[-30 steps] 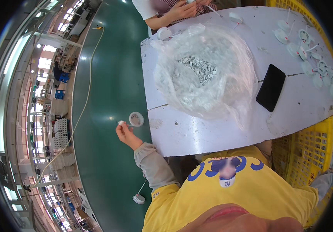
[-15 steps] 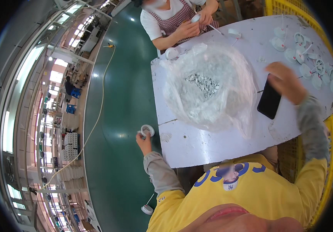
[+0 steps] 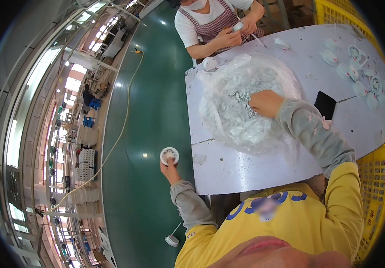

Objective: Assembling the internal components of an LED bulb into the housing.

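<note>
At the table's left side, my left hand [image 3: 169, 169] grips a round white plastic housing [image 3: 163, 157], its open hollow face showing. My right hand [image 3: 267, 103] reaches down into a clear plastic bag [image 3: 219, 118] spread wide on the table. Its fingers bend into a heap of small grey-silver pieces [image 3: 240, 97] inside the bag; the fingertips are partly hidden, and what they pinch is too small to make out. Right of the bag, a black phone [image 3: 324, 105] lies partly behind my right sleeve.
Several white round parts with wires [image 3: 354, 71] lie on the white table [image 3: 228, 172] at the far right. Across from me a co-worker's hands [image 3: 235, 35] hold a similar white part. Yellow crates [image 3: 374, 178] stand at the right. A white part [image 3: 172, 240] is low on the left.
My right hand has moved left from above the phone into the bag's heap of small pieces. The housing in my left hand has turned to show its hollow face.
</note>
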Demonstrator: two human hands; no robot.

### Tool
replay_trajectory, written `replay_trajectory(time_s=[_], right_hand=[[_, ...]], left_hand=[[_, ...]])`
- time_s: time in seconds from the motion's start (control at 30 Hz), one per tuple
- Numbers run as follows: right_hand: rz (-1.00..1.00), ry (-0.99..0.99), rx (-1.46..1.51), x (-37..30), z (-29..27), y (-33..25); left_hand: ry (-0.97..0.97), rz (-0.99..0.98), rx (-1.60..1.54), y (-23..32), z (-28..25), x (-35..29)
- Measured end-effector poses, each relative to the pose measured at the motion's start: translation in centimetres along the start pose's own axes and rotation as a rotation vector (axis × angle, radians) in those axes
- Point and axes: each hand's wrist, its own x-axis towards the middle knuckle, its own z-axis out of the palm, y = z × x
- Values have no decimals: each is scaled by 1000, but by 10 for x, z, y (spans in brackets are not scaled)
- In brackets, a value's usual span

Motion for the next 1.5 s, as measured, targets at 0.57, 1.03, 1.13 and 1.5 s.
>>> replay_trajectory(time_s=[0.57, 1.03, 1.13, 1.5], right_hand=[[149, 432, 1262, -51, -8, -6], [62, 677, 770, -79, -16, -20], [41, 716, 643, -82, -12, -20], [-73, 735, 340, -82, -13, -18]], left_hand=[[-737, 116, -394, 149, 170, -83], [-844, -78, -450, 111, 222, -143], [-873, -50, -501, 103, 222, -143], [-903, 54, -331, 111, 223, -160]])
